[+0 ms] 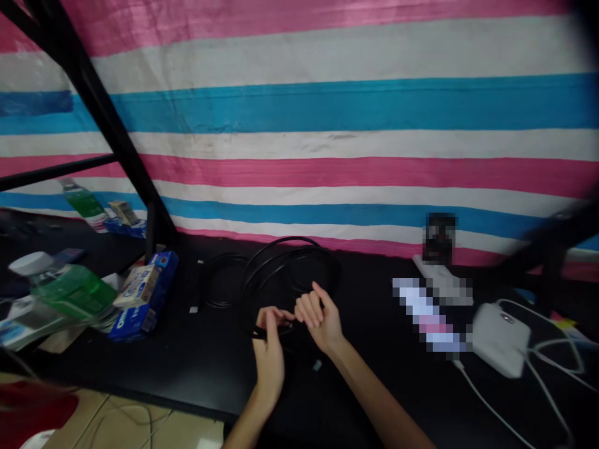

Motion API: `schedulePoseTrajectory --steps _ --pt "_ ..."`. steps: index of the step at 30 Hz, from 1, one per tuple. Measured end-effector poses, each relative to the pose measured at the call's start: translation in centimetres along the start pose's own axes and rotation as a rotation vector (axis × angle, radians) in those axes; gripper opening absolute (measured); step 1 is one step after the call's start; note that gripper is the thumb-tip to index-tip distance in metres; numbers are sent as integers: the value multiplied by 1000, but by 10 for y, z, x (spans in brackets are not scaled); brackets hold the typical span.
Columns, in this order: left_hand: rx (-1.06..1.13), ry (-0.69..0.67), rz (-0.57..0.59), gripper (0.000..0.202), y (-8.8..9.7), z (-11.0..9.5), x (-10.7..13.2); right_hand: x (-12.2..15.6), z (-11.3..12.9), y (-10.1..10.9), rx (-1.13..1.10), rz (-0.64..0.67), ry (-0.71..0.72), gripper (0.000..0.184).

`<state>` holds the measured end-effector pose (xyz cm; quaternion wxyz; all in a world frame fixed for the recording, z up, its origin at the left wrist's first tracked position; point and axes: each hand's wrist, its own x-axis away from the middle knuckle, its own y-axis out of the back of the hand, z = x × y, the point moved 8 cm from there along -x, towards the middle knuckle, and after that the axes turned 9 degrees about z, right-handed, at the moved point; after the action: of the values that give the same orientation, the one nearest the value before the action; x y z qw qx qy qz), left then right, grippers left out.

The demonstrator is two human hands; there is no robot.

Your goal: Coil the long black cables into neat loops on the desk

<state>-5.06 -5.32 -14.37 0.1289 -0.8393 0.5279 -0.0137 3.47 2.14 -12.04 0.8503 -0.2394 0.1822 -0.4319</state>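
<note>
A black cable (290,265) lies in loose coils on the black table (187,368), just beyond my hands. My left hand (270,349) pinches a strand of that cable near the coil's lower left edge, fingers closed on it. My right hand (321,318) sits right beside it, fingers curled around the same cable. A second, smaller black coil (219,280) rests to the left, with a small white plug end (193,309) near it.
A blue biscuit box (145,296) and green-liquid bottles (60,290) crowd the left end. A white power adapter (500,337) with white cords lies at right. A black metal frame post (116,137) slants across the left. A striped tarp (327,125) backs the table.
</note>
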Motion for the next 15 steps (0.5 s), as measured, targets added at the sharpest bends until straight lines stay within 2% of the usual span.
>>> schedulePoseTrajectory --steps 4,7,9,12,15 --pt "-3 1 -142 31 25 -19 -8 -2 4 -4 1 59 12 55" --pt "24 30 -191 34 43 -25 -15 -5 8 16 15 -85 16 35" --pt "-17 89 -120 36 46 -21 -21 -6 10 35 118 -216 13 28" --pt "-183 218 52 45 41 -7 -30 -8 14 59 383 -340 16 57" --pt "-323 277 144 50 36 3 -34 -6 24 68 680 -393 113 63"
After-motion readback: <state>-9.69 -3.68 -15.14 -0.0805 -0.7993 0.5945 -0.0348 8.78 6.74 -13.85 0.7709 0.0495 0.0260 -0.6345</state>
